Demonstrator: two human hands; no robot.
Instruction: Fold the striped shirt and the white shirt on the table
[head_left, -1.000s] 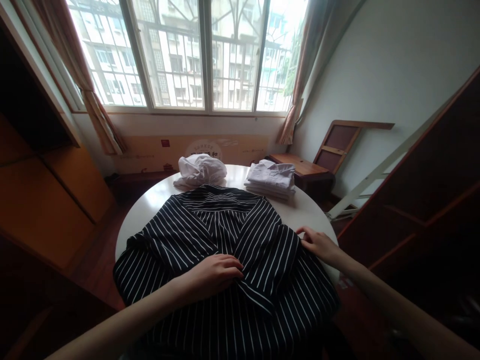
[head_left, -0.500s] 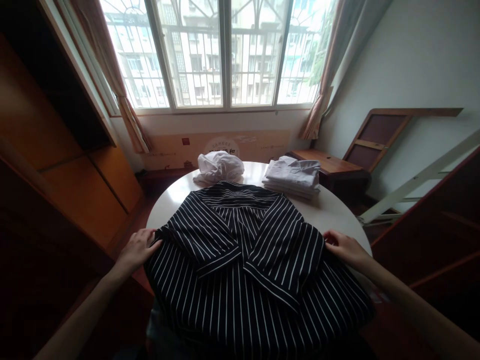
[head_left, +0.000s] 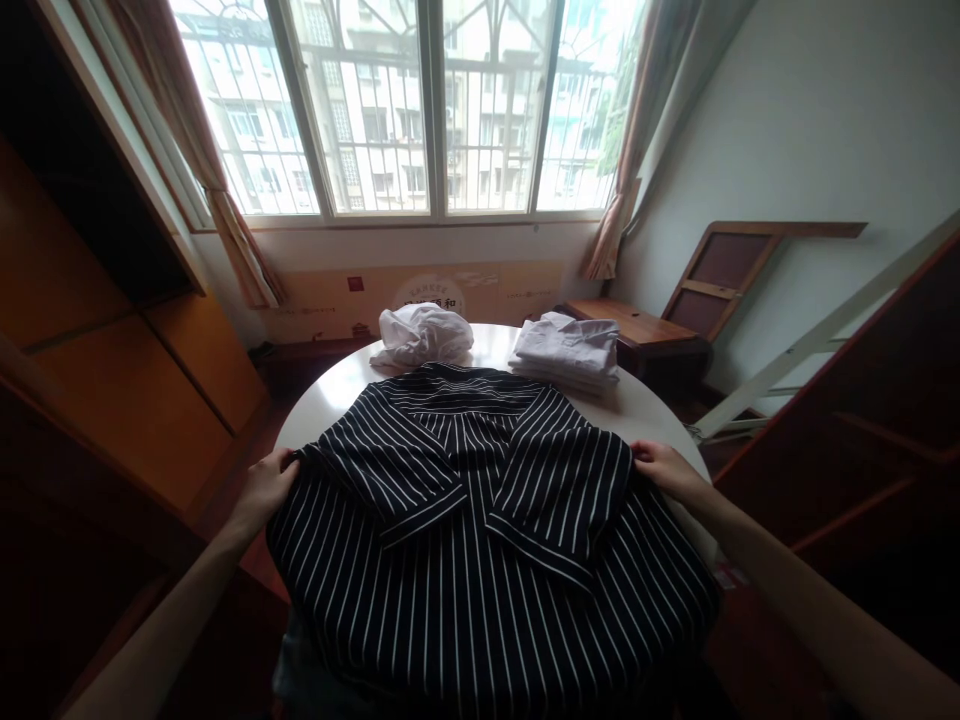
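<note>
A black shirt with white stripes (head_left: 480, 560) lies spread over the round table, both sleeves folded inward across its back. Its collar points toward the window, and the lower part hangs over the near edge. At the shirt's left side, my left hand (head_left: 271, 482) pinches the cloth near the sleeve fold. On the opposite side my right hand (head_left: 667, 470) grips the edge beside the other folded sleeve, thumb and fingers closed on the fabric.
On the white table (head_left: 315, 405), a crumpled white garment (head_left: 424, 335) and a stack of folded white shirts (head_left: 566, 350) sit at the far side. A wooden side table (head_left: 637, 325) stands behind to the right. Orange cabinets (head_left: 142, 390) are on the left.
Both hands have closed on the shirt's side edges. The left hand has moved slightly up against the cloth. The whole view has shifted a little.
</note>
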